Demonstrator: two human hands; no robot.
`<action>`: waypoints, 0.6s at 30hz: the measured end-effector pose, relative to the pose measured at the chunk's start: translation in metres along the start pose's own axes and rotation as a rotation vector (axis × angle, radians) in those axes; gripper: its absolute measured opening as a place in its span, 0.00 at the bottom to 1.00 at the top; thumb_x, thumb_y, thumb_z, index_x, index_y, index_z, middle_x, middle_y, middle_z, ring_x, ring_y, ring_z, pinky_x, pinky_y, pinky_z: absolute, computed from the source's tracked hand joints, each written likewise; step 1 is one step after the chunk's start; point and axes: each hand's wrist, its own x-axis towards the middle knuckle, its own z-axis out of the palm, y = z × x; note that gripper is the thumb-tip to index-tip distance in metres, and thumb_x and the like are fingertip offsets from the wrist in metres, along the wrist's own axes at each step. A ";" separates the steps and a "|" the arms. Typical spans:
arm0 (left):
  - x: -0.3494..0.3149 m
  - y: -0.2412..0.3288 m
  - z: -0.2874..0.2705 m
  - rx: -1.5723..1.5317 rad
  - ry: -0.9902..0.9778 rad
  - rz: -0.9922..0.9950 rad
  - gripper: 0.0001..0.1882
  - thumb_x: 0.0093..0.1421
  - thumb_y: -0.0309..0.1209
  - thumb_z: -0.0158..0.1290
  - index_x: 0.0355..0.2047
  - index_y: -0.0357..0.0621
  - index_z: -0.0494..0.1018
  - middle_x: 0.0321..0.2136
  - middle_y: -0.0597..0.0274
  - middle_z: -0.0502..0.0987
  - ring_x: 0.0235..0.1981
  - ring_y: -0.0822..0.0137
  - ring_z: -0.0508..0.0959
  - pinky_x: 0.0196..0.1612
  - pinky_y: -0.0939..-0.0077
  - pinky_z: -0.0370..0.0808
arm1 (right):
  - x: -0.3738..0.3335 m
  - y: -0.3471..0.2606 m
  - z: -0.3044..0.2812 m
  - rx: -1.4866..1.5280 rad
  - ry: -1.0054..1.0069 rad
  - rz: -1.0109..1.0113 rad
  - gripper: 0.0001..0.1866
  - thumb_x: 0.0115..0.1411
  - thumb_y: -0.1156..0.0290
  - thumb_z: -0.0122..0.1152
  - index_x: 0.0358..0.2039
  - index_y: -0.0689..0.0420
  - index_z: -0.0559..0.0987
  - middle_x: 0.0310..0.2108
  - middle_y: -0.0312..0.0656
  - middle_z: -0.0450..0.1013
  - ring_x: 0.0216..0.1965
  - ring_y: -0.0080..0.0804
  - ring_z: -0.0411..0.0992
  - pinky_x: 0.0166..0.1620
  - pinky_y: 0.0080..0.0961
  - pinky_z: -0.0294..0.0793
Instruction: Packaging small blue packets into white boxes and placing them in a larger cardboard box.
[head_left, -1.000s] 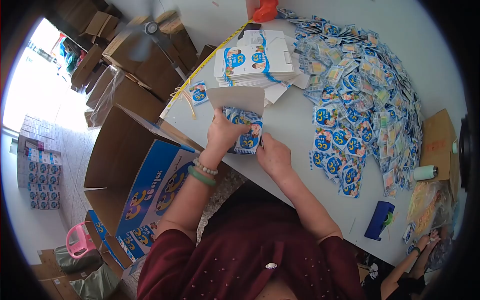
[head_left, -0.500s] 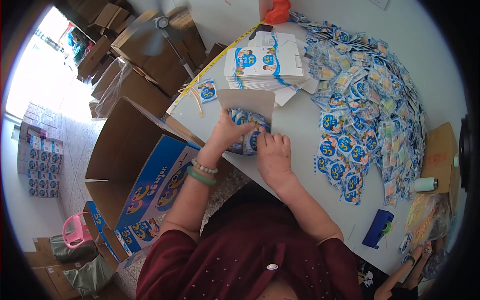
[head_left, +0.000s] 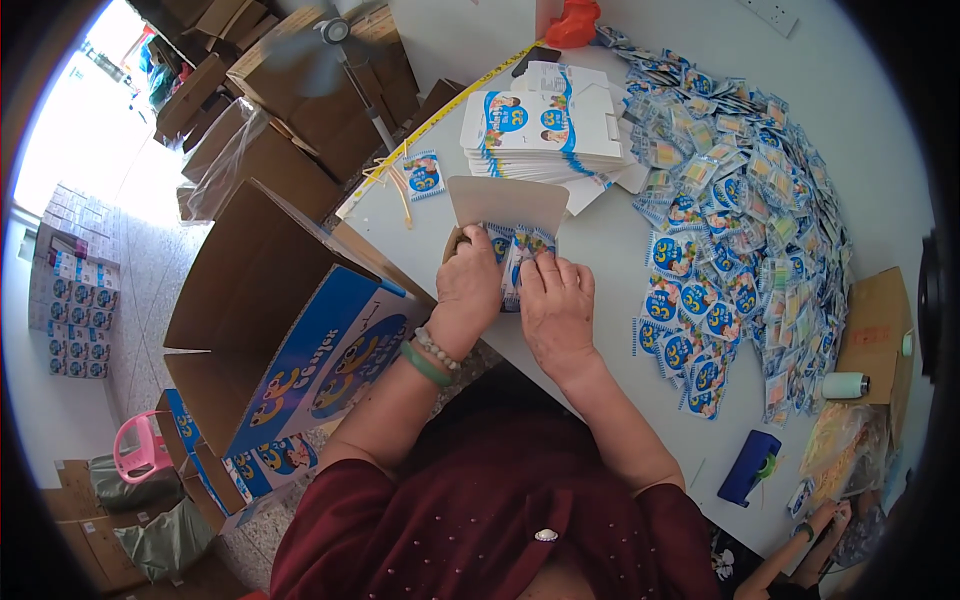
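Observation:
On the near left part of the table stands a small white carton (head_left: 509, 203), its back flap raised. Small blue-and-white printed packets (head_left: 515, 246) fill it, standing side by side. My left hand (head_left: 472, 285) is at the carton's left side, fingers curled down into it; what they grip is hidden. My right hand (head_left: 558, 315) lies at the right side, its bent fingers pressed on the packets at the near right. Beaded and green bangles circle my left wrist. Behind the carton, flat printed cartons (head_left: 545, 125) lie stacked.
A large heap of packets (head_left: 720, 240) covers the table's right side. A blue tape dispenser (head_left: 750, 468) sits at the near right, beside a co-worker's hands (head_left: 825, 522). To my left stands a large open blue-printed box (head_left: 330, 350). One packet (head_left: 424, 174) lies near the yellow tape-measure edge.
My left hand has gone from spread over the packets to curled at the carton's left side. My right fingers have moved slightly inward over the packets. The view has shifted a little.

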 end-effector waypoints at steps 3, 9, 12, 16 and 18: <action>-0.004 -0.003 -0.011 -0.111 -0.022 -0.002 0.33 0.57 0.40 0.56 0.53 0.27 0.58 0.34 0.46 0.75 0.35 0.48 0.79 0.33 0.62 0.78 | 0.000 0.004 -0.001 -0.027 -0.042 -0.008 0.16 0.52 0.70 0.61 0.42 0.57 0.74 0.45 0.42 0.72 0.48 0.36 0.67 0.54 0.38 0.60; -0.019 -0.022 -0.026 -0.096 0.451 0.458 0.26 0.60 0.35 0.52 0.52 0.27 0.63 0.44 0.41 0.71 0.44 0.46 0.74 0.44 0.59 0.74 | 0.004 0.002 -0.011 0.114 0.003 0.016 0.20 0.50 0.67 0.64 0.43 0.58 0.74 0.43 0.45 0.74 0.47 0.37 0.69 0.54 0.40 0.60; -0.017 -0.026 -0.012 -0.347 0.302 0.457 0.23 0.59 0.33 0.52 0.50 0.28 0.65 0.44 0.42 0.71 0.45 0.46 0.73 0.47 0.58 0.72 | 0.011 -0.008 -0.012 0.142 0.032 0.042 0.21 0.49 0.67 0.64 0.43 0.60 0.73 0.41 0.48 0.74 0.45 0.39 0.70 0.55 0.41 0.60; -0.004 -0.020 -0.015 -0.294 -0.002 0.296 0.17 0.58 0.29 0.52 0.45 0.31 0.67 0.42 0.40 0.72 0.43 0.44 0.74 0.45 0.57 0.73 | 0.005 -0.010 0.011 -0.168 -0.028 -0.056 0.18 0.50 0.70 0.61 0.41 0.64 0.72 0.41 0.53 0.74 0.44 0.42 0.71 0.56 0.42 0.60; 0.000 -0.020 -0.019 -0.325 -0.128 0.213 0.15 0.57 0.28 0.52 0.43 0.32 0.68 0.41 0.39 0.72 0.43 0.43 0.74 0.45 0.57 0.73 | 0.001 -0.008 0.017 -0.171 -0.046 -0.042 0.18 0.50 0.71 0.60 0.41 0.65 0.72 0.41 0.54 0.73 0.43 0.42 0.71 0.56 0.43 0.59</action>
